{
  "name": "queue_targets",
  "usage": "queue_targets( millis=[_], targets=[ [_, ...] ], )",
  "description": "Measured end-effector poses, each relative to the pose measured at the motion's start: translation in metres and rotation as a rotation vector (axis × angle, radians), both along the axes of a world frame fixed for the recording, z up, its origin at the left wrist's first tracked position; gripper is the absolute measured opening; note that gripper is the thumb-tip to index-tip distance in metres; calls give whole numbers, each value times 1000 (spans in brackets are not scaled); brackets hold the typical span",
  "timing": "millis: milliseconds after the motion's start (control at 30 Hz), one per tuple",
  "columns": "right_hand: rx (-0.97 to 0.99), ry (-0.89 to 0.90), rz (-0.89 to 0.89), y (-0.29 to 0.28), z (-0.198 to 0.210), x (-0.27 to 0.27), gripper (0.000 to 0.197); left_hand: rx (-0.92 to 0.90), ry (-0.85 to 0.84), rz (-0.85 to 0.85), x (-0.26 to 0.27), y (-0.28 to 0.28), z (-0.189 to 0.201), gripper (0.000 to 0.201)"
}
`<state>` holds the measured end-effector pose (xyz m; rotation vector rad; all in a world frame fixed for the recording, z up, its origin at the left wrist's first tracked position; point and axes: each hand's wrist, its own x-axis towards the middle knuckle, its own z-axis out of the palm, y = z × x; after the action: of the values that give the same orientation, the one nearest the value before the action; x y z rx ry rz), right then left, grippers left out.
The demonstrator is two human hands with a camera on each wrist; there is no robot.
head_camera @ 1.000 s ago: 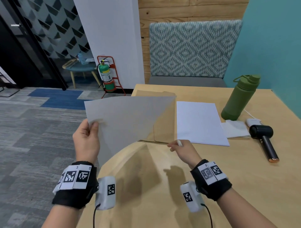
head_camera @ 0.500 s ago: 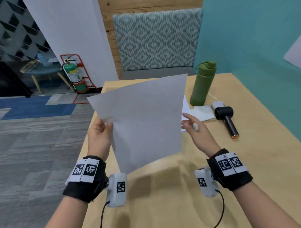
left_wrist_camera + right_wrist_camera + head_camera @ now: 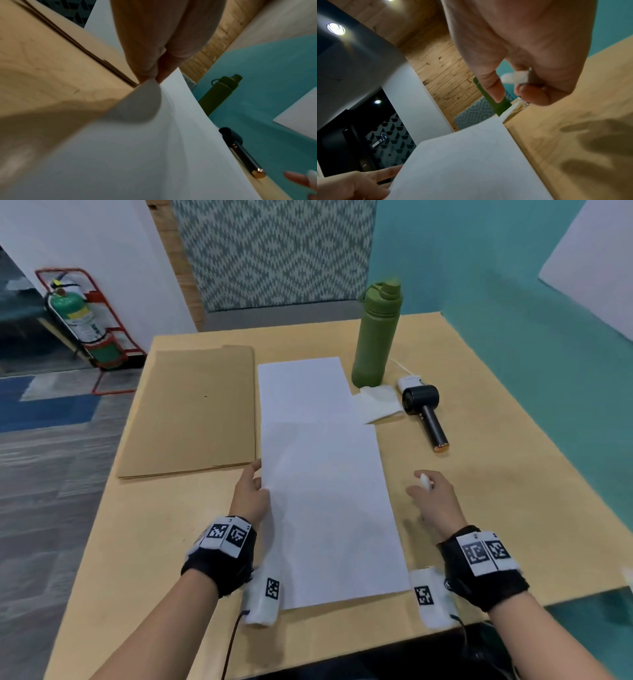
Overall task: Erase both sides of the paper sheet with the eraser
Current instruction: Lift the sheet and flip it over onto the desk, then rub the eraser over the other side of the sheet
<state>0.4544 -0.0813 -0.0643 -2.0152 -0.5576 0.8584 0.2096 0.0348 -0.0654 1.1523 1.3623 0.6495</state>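
The white paper sheet (image 3: 329,508) lies lengthwise on the wooden table (image 3: 496,474), its far end overlapping a white paper stack (image 3: 301,385). My left hand (image 3: 251,494) pinches the sheet's left edge between thumb and finger, and the left wrist view shows that edge (image 3: 137,148) slightly lifted at the fingertips (image 3: 158,79). My right hand (image 3: 431,494) hovers just right of the sheet, not touching it. It holds a small white eraser (image 3: 425,481), which shows between its curled fingers in the right wrist view (image 3: 519,78).
A brown folder (image 3: 191,409) lies left of the sheet. A green bottle (image 3: 376,337), a tissue (image 3: 380,402) and a black handheld fan (image 3: 424,412) sit at the far right. The table's near edge (image 3: 342,655) runs under my wrists.
The sheet was held up in the air and now lies on the table. My right hand has come off its right edge and sits beside it.
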Motion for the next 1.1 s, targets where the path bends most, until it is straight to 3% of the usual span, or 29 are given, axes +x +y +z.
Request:
queue_targets(
  millis=[267, 433, 533, 633, 733, 833, 1000, 1100],
  targets=[
    [-110, 85, 504, 1, -7, -16, 41, -84, 104, -17, 0, -10, -19, 62],
    [-213, 104, 682, 1, -21, -33, 44, -69, 197, -51, -3, -17, -18, 69],
    [-229, 74, 708, -2, -23, -35, 44, 94, 564, -154, 3, -21, -16, 75],
    [-207, 105, 702, -4, -25, -36, 43, 296, 847, -449, 18, -22, -14, 73],
    [-175, 131, 678, -4, -27, -35, 37, 372, 853, -716, 45, -20, -20, 75],
    [-158, 176, 633, -3, -27, -37, 30, 352, 834, -865, 71, -20, -32, 83],
    [-166, 50, 556, 7, -28, -30, 16, 360, 855, -958, 81, -17, -47, 87],
    [-186, -85, 567, 27, -27, -20, 21, 350, 874, -993, 80, -12, -43, 90]
  ],
)
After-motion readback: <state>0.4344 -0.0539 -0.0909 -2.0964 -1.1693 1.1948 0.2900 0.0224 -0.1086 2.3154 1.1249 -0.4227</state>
